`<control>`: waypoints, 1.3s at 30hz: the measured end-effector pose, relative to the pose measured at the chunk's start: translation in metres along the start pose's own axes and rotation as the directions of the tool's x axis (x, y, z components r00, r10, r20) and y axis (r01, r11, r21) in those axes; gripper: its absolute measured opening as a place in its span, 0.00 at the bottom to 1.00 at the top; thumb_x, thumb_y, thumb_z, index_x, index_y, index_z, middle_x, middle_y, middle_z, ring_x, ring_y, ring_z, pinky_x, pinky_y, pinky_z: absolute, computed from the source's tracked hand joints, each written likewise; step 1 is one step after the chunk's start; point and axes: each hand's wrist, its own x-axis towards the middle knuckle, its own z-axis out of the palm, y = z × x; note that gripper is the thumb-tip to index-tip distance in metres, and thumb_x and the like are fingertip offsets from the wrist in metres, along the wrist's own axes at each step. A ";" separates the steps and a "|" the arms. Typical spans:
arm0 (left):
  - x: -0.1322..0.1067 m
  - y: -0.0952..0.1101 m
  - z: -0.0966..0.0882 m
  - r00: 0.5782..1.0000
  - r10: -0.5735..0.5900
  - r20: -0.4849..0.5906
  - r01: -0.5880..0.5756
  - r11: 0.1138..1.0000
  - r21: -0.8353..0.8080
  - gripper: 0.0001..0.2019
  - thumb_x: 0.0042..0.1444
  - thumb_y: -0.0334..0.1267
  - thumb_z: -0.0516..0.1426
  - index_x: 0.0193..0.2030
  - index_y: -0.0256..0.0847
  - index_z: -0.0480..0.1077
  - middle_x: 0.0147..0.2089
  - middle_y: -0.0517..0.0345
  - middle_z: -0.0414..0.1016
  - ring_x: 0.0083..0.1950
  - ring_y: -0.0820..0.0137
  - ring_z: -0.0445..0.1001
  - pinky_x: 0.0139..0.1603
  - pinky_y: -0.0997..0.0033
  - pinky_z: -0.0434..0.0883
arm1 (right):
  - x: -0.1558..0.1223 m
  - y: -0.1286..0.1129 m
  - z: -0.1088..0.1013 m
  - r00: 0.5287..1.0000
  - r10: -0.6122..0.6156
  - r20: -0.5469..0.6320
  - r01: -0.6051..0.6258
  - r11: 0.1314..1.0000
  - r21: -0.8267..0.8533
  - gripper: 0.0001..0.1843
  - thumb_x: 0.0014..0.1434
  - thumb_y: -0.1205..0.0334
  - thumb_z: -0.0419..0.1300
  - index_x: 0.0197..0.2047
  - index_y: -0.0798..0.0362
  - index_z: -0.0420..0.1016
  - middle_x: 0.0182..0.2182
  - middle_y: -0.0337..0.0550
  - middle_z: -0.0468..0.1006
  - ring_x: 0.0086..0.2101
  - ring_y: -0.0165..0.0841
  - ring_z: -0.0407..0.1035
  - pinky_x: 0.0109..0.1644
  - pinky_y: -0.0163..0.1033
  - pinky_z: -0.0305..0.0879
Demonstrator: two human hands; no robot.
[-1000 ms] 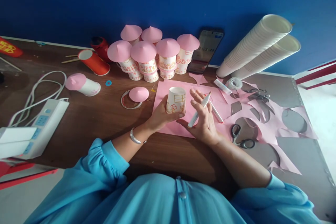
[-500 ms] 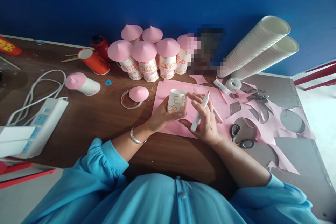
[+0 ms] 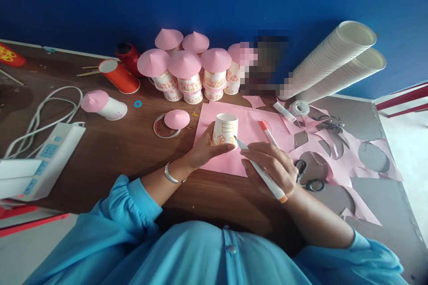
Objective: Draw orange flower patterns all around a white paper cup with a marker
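Observation:
My left hand [image 3: 203, 148] is closed around a white paper cup [image 3: 228, 125], held upright above a pink paper sheet [image 3: 209, 113]. On the cup's side are a drawn window shape and flowers in yellow-brown and orange. Between the fingers of my right hand [image 3: 272, 167] is a white marker with an orange end [image 3: 264, 178]. Its tip is at the cup's lower right side; whether it touches I cannot tell. A second marker, with an orange-red cap [image 3: 267, 132], lies on the sheet beyond my right hand.
Several decorated cups with pink cone tops [image 3: 183, 64] stand by the blue wall. Two tall stacks of paper cups [image 3: 327, 60] lean at right. Pink scraps [image 3: 354, 142], scissors [image 3: 314, 185] and a tape roll [image 3: 299, 107] lie right. A power strip [image 3: 55, 156] sits left.
The marker in my right hand has turned from pointing up and away to pointing at the cup. My fingers have closed around it in a writing grip. My left hand keeps the cup in place.

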 end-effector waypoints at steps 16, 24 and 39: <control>-0.001 0.005 0.003 0.999 0.034 -0.004 -0.033 0.990 0.135 0.35 0.43 0.51 0.76 0.53 0.42 0.67 0.46 0.54 0.74 0.49 0.61 0.73 0.49 0.62 0.70 | -0.001 0.009 0.005 0.995 -0.099 0.024 0.101 0.989 -0.104 0.15 0.66 0.70 0.63 0.56 0.55 0.73 0.34 0.45 0.83 0.31 0.33 0.79 0.33 0.37 0.79; -0.002 0.005 0.004 1.000 0.022 -0.015 -0.020 0.993 0.116 0.36 0.42 0.53 0.76 0.52 0.42 0.67 0.46 0.55 0.74 0.48 0.62 0.73 0.49 0.62 0.70 | -0.001 0.008 0.006 0.994 -0.104 0.044 0.107 0.990 -0.095 0.13 0.65 0.71 0.63 0.53 0.56 0.74 0.33 0.45 0.81 0.31 0.33 0.77 0.33 0.37 0.78; -0.001 0.001 0.001 0.998 0.059 0.017 -0.061 0.990 0.130 0.34 0.45 0.52 0.75 0.52 0.42 0.66 0.44 0.56 0.74 0.47 0.64 0.73 0.48 0.63 0.71 | -0.006 0.010 0.007 0.983 -0.144 0.110 0.150 0.988 -0.044 0.16 0.66 0.70 0.62 0.57 0.54 0.74 0.34 0.44 0.81 0.32 0.33 0.77 0.34 0.38 0.78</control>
